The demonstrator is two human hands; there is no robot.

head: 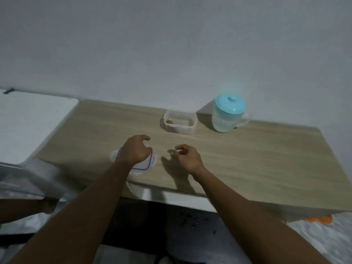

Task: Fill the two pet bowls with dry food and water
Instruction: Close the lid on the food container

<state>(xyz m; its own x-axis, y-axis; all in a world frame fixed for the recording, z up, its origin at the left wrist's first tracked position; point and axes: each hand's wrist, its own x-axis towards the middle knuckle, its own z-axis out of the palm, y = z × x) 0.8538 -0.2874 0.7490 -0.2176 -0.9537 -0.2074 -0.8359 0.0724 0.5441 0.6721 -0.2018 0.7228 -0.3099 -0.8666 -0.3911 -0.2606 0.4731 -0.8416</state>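
Note:
A clear rectangular food container (180, 121) stands open at the back of the wooden table (266, 159), with brown dry food inside. To its right stands a clear water jug (227, 113) with a turquoise lid. The container's lid (145, 163), clear with a blue seal, lies flat near the table's front edge. My left hand (136, 151) hovers just over this lid with fingers curled and apart, holding nothing. My right hand (187, 156) hangs above the bare tabletop to the right of the lid, fingers loosely curled, with nothing in it. No pet bowls are in view.
A white surface (28, 121) adjoins the table on the left. Crumpled pale plastic (28, 180) lies at the front left. An orange patch (320, 219) shows below the table's right front edge. A plain wall rises right behind the table.

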